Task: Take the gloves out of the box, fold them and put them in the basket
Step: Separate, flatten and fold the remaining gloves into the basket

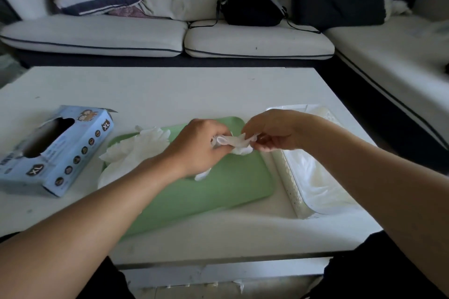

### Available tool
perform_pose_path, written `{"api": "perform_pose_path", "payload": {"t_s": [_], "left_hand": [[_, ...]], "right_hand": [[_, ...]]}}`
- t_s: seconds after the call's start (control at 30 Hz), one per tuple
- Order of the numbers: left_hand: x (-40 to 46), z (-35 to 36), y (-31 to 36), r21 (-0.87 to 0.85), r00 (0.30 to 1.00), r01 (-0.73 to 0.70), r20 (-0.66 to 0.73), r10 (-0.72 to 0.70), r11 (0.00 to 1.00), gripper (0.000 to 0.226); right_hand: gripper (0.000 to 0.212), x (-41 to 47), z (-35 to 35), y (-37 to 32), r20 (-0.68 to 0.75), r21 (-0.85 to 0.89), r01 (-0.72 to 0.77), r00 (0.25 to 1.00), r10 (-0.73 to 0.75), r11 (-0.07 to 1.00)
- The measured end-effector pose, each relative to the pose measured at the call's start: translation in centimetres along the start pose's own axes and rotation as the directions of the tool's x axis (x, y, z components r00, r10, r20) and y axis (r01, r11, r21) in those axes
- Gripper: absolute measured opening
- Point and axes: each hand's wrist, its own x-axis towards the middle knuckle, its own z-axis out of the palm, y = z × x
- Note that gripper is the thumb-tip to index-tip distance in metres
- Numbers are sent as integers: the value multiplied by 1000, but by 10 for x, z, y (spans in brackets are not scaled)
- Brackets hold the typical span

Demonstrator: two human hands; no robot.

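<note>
White, thin and crumpled — the glove we hold between both hands above the far end of the green mat. Our left hand pinches its cuff end with curled fingers; our right hand pinches the other end, fingers bent around it. A pile of loose white gloves lies on the mat's left end, partly spilling onto the table. Left of the pile — the blue box, lying flat, its oval opening facing up. Right of the mat, just beside it, stands the white basket, with white gloves inside. Beyond the table: a sofa carrying cushions and a black bag.
</note>
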Motion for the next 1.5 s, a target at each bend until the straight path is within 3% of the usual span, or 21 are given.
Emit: {"api": "perform_pose_path", "payload": {"t_s": [0.1, 0.17, 0.2, 0.3, 0.4, 0.5, 0.57, 0.63, 0.77, 0.9, 1.0, 1.2, 1.3, 1.43, 1.5], "left_hand": [[7, -8, 7, -301, 990, 99, -66, -124, 948, 17], [13, -13, 15, -511, 971, 157, -77, -227, 845, 25], [17, -15, 18, -602, 960, 171, -78, -270, 780, 27], [25, -22, 28, -754, 928, 174, -89, -362, 633, 20], [27, -24, 32, -768, 927, 169, -90, -365, 618, 5], [25, -26, 33, -774, 938, 157, -77, -337, 614, 12], [26, -30, 39, -779, 939, 126, -105, -327, 614, 20], [28, -34, 49, -810, 934, 105, -118, -336, 577, 19], [30, -41, 75, -823, 935, 60, -152, -320, 565, 22], [37, -45, 110, -834, 940, 34, -160, -301, 550, 19], [56, -42, 140, -851, 961, 101, -50, -271, 515, 17], [86, -14, 171, -782, 940, 335, 239, -244, 525, 13], [104, 6, 160, -736, 915, 391, 246, -320, 553, 12], [130, 11, 154, -748, 940, 310, 148, -308, 587, 7], [141, 5, 155, -750, 967, 207, 57, -250, 628, 13]], "right_hand": [[35, -10, -11, -7, 52, 23, 90, 995, -91, 996], [67, -17, -18, -11, 112, 42, 249, 961, -252, 968], [74, -21, -21, -12, 123, 20, 356, 926, -356, 934], [56, -28, -27, -9, 196, -81, 574, 810, -552, 815], [50, -27, -24, 0, 168, -29, 622, 774, -610, 782], [41, -29, -22, 3, 21, 147, 654, 748, -663, 742], [52, -36, -23, -3, -48, 204, 659, 745, -665, 724], [59, -45, -25, -11, -89, 218, 670, 737, -670, 709], [44, -67, -29, -24, -178, 245, 708, 705, -687, 663], [46, -102, -49, -40, -228, 124, 719, 692, -685, 684], [28, -130, -77, -40, -309, 91, 718, 679, -666, 690], [34, -144, -128, -13, -341, 73, 594, 770, -540, 801], [32, -121, -143, 0, -351, 29, 535, 796, -493, 844], [19, -108, -157, -3, -445, -83, 600, 692, -568, 796], [31, -108, -164, -8, -466, -82, 705, 598, -652, 705]]}}
